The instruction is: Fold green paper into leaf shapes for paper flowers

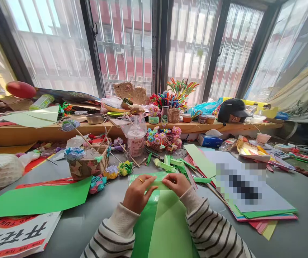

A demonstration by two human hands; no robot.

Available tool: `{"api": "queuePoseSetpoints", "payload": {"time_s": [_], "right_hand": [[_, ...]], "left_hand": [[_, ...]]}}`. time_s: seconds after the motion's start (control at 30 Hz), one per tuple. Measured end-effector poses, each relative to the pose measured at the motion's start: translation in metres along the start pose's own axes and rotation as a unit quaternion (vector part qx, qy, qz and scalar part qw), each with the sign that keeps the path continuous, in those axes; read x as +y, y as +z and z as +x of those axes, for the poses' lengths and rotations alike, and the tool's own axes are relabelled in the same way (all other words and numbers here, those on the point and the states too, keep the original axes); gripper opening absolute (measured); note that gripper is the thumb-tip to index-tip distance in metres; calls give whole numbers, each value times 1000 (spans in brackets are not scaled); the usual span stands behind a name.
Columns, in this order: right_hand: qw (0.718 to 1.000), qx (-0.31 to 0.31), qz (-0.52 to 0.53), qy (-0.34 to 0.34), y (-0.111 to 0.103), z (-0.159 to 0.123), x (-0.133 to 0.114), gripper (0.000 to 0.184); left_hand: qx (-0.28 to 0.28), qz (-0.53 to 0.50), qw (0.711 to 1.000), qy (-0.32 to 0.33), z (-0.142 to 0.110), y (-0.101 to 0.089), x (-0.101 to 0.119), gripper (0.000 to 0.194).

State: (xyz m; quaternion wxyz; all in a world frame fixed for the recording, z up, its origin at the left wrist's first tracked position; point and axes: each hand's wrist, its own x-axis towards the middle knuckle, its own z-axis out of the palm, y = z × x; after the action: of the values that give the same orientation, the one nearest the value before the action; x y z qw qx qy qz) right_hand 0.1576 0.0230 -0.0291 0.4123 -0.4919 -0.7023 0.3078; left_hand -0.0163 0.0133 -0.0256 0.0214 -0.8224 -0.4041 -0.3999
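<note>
In front of me lies a sheet of light green paper (170,229) on a darker green, shiny sheet (144,229). My left hand (140,193), with a ring on one finger, has its thumb and fingers bent around the left part of a narrow light green paper strip (159,185). On the strip's other end my right hand (178,184) is closed in a pinch. The fingertips are close together and hide part of the strip. Just beyond my hands, several folded green paper strips (174,163) lie in a loose pile.
A stack of coloured paper (272,200) lies to the right. On the left are a large green sheet (41,199), a printed bag (16,236) and a basket (82,168) with paper flowers. A plastic cup (136,143) and craft flowers (164,138) stand behind, below a cluttered sill (202,129).
</note>
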Motion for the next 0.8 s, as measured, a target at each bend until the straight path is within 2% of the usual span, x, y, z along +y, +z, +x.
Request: {"api": "queuePoseSetpoints", "payload": {"time_s": [0.07, 0.13, 0.27, 0.37, 0.47, 0.6, 0.8], "right_hand": [[999, -21, 45, 10, 3, -1, -4, 22], [993, -36, 101, 39, 4, -1, -6, 24], [974, -28, 214, 70, 2, 1, -6, 32], [963, -29, 261, 52, 3, 3, -5, 37], [971, -32, 236, 29, 7, 1, -7, 37], [979, -22, 201, 10, 12, -1, -8, 30], [981, -14, 195, 15, 13, 0, -5, 29]], "left_hand": [[-62, 12, 997, 50, 0, 5, 5, 27], [-81, 9, 996, 46, -1, 8, 7, 28], [-64, -77, 994, -34, 0, 5, 9, 26], [-71, -202, 969, -124, 2, 2, 14, 28], [-78, -291, 934, -192, 3, 3, 17, 29], [-82, -331, 914, -223, 2, 5, 18, 28], [-86, -408, 869, -267, 3, 5, 19, 25]]}}
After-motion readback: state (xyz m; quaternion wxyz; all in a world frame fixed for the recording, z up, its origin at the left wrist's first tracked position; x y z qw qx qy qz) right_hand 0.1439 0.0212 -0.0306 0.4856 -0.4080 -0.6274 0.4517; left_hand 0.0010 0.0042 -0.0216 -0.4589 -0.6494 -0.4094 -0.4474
